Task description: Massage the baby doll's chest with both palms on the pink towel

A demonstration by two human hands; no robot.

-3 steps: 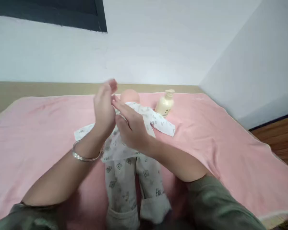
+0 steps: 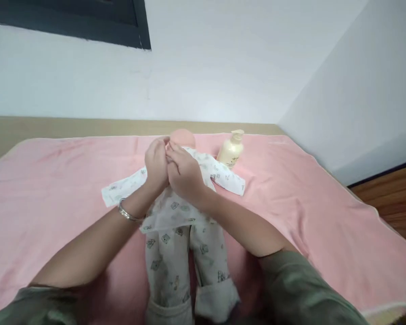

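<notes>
My left hand [image 2: 156,163] and my right hand [image 2: 186,174] press against each other, palms inward, above the chest of a doll. Both sets of fingers are bent and held close together, and no object shows between them; the palms are hidden. The doll lies on its back or front, which I cannot tell, with its bald head [image 2: 183,136] beyond my hands. It wears a white printed top [image 2: 176,208] with the sleeves spread and matching trousers [image 2: 176,266] with turned-up cuffs. A silver bangle [image 2: 128,212] circles my left wrist.
A cream pump bottle [image 2: 230,149] stands to the right of the doll's head, behind one sleeve. Everything rests on a pink blanket [image 2: 291,198] over a pale surface [image 2: 71,126]. A white wall [image 2: 206,67] rises behind, and brown wood [image 2: 389,198] shows at the right.
My left hand has turned and lowered, its fingers folding in toward my right hand. The fingers of my right hand have curled in too. The doll and the bottle stay in place.
</notes>
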